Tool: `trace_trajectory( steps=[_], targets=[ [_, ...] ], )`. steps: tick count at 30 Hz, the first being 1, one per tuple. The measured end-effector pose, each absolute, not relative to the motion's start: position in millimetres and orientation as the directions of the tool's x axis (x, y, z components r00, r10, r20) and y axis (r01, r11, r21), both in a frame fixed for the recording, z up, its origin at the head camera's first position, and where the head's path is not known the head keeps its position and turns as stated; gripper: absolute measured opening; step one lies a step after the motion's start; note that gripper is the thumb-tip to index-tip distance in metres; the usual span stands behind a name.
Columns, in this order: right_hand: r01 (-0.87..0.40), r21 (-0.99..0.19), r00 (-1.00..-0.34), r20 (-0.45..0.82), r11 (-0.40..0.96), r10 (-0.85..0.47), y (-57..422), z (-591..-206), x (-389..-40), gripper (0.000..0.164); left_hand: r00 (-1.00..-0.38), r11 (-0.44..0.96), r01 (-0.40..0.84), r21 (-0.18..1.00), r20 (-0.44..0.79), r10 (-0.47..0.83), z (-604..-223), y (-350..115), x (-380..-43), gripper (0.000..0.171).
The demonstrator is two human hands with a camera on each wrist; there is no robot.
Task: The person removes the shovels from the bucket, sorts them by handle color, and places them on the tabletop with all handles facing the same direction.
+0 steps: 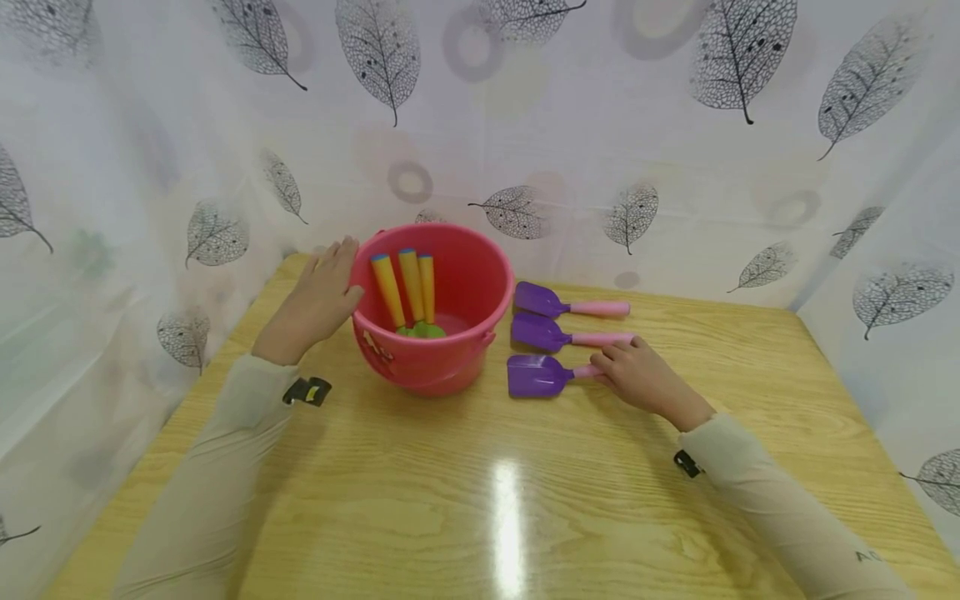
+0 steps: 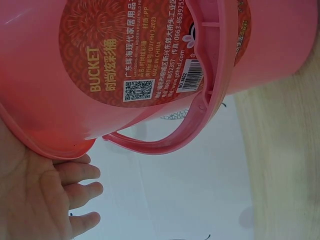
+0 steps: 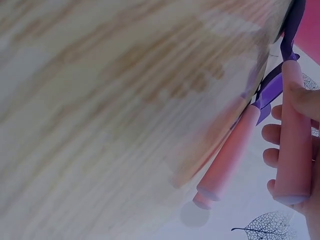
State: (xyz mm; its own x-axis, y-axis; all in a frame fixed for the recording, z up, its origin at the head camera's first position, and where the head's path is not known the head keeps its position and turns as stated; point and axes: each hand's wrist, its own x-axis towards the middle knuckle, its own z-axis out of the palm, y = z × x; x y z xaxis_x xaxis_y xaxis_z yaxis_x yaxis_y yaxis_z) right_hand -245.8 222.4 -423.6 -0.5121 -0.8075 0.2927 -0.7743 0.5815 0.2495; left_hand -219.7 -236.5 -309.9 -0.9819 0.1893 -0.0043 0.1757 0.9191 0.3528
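Observation:
A pinkish-red plastic bucket [image 1: 442, 367] stands upright on the wooden table, its printed label [image 2: 145, 65] facing the left wrist camera. My left hand [image 1: 318, 296] lies against the left side of the rim with its fingers stretched out. Inside the bucket lean three yellow handles [image 1: 410, 283] with blue ends and green parts below. To the bucket's right, my right hand [image 1: 637, 375] grips the pink handle [image 3: 295, 145] of the nearest purple toy shovel [image 1: 537, 376]. Two matching shovels lie beyond it, the middle shovel [image 1: 538, 332] and the far shovel [image 1: 538, 298].
The bucket's pink carrying handle [image 2: 165, 142] hangs down along its side. A leaf-patterned curtain [image 1: 465, 125] encloses the back and both sides of the table [image 1: 390, 500].

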Motion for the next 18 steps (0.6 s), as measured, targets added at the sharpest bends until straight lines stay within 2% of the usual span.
trace_trajectory(
  steps=[5, 12, 18],
  targets=[
    [-0.782, 0.247, -0.509, 0.277, 0.573, -0.815, 224.1, -422.1, -245.2, 0.013, -0.983, 0.921, 0.172, 0.351, -0.002, 0.184, -310.2, -236.7, -220.3, 0.065],
    [-0.776, 0.254, -0.527, 0.243, 0.578, -0.814, 224.9, -421.3, -245.2, 0.015, -0.984, 0.919, 0.172, 0.356, 0.009, 0.181, -311.9, -236.8, -221.8, 0.065],
    [-0.783, 0.279, -0.488, 0.280, 0.556, -0.827, 225.6, -422.1, -247.2, 0.018, -0.984, 0.919, 0.171, 0.355, 0.012, 0.179, -312.3, -237.3, -222.0, 0.065]
  ],
)
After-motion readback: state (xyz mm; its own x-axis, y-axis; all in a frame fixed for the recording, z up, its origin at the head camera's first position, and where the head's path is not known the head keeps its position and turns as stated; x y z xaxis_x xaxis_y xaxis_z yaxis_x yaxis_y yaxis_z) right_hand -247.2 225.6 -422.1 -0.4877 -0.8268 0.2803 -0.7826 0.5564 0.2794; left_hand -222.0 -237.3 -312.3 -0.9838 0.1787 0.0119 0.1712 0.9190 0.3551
